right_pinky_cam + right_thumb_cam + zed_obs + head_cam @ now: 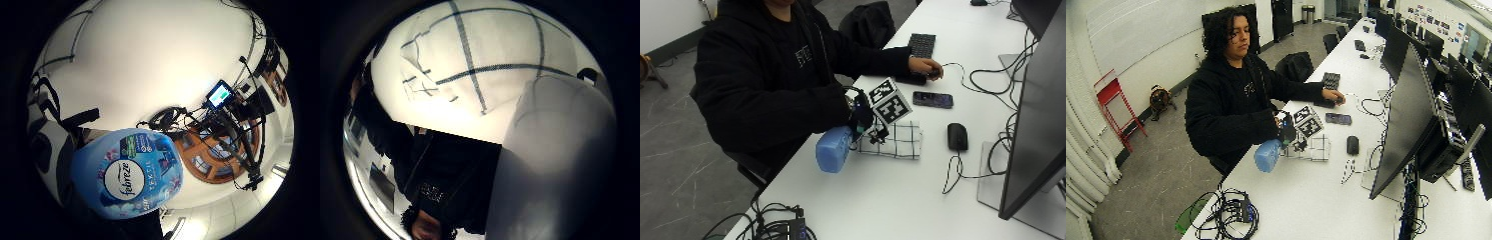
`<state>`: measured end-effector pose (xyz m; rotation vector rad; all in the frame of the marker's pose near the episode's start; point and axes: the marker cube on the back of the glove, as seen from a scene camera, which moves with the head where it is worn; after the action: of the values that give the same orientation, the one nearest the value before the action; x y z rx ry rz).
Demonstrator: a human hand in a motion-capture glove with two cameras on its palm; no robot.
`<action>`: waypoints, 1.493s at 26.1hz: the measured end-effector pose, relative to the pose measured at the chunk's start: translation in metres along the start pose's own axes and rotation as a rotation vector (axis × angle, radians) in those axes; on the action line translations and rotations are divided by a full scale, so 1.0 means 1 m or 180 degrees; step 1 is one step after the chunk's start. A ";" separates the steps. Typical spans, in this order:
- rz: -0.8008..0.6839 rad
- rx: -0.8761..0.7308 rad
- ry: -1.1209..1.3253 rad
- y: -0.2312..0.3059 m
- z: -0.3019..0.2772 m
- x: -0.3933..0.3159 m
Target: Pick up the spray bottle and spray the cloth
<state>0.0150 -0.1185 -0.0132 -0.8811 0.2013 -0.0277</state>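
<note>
In the outside view my gloved right hand (861, 117) grips the top of a blue spray bottle (833, 150). The bottle hangs tilted, its base out over the table's near edge. Just beside it a white cloth (896, 140) with dark grid lines lies flat on the white table (893, 200). The wide outside view shows the same hand (1287, 131), bottle (1267, 155) and cloth (1315, 147). The little finger side palm view is close on the bottle's blue label (127, 172). In the thumb side palm view the cloth (470, 65) lies beyond the bottle's pale body (555, 160).
A black mouse (957, 136) lies right of the cloth, a phone (933, 99) behind it, a keyboard (921, 45) farther back. The bare left hand (926, 66) rests near the keyboard. A monitor (1033, 115) stands along the right side. Cables (773, 227) pile at the near corner.
</note>
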 end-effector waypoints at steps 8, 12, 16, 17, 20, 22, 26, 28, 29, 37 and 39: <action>-0.0242 0.0255 -0.0109 0.014 -0.014 -0.007; -0.0502 0.0929 -0.0390 0.032 -0.060 -0.006; -0.0886 0.1608 -0.0880 0.043 -0.113 -0.001; -0.1027 0.1721 -0.0997 0.049 -0.117 -0.002; -0.1306 0.2210 -0.1417 0.054 -0.149 -0.001; -0.1477 0.2545 -0.1717 0.055 -0.165 -0.003; -0.1950 0.3002 -0.2440 0.057 -0.169 -0.026; -0.2134 0.3152 -0.2830 0.051 -0.173 -0.040; -0.2206 0.3196 -0.2985 0.047 -0.175 -0.049; -0.2603 0.3466 -0.3647 0.022 -0.168 -0.145; -0.2625 0.3565 -0.3816 0.008 -0.166 -0.165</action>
<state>-0.1785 -0.2230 -0.0950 0.2912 -1.2145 -0.3334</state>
